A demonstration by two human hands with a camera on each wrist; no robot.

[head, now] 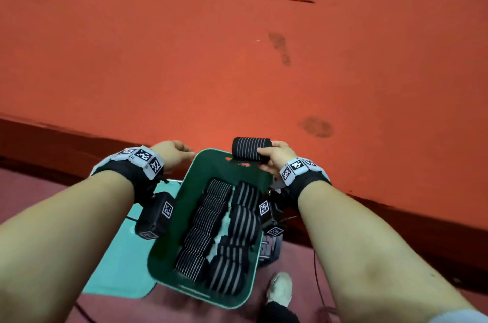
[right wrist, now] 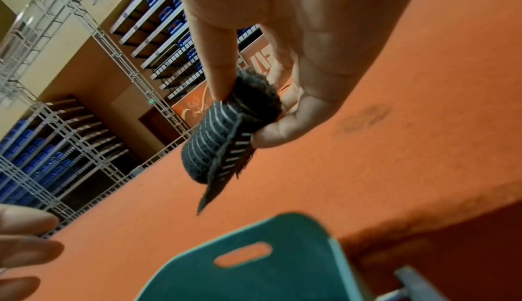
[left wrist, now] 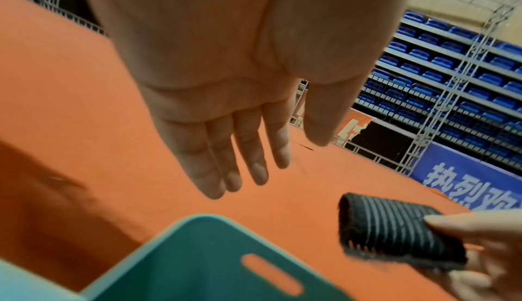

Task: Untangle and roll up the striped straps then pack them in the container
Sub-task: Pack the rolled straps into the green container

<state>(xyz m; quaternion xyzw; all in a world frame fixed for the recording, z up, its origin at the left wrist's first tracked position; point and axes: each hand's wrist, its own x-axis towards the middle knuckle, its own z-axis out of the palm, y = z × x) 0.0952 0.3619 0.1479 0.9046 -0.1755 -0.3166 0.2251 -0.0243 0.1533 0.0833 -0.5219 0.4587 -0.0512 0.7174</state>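
Note:
A rolled black strap with white stripes (head: 248, 150) (left wrist: 395, 232) (right wrist: 223, 140) is pinched between the thumb and fingers of my right hand (head: 274, 157), just above the far rim of the green container (head: 169, 222). A loose strap end hangs from the roll in the right wrist view. Several rolled striped straps (head: 211, 233) lie in two rows inside the container. My left hand (head: 175, 155) (left wrist: 234, 154) hovers beside the container's far left corner with straight fingers and holds nothing.
An orange carpeted platform (head: 237, 58) stretches ahead, with a dark step edge below it. A light teal lid (head: 116, 270) lies under the container's left side. A shoe (head: 280, 289) and a cable are on the floor at lower right. Blue stadium seats (left wrist: 440, 65) stand far behind.

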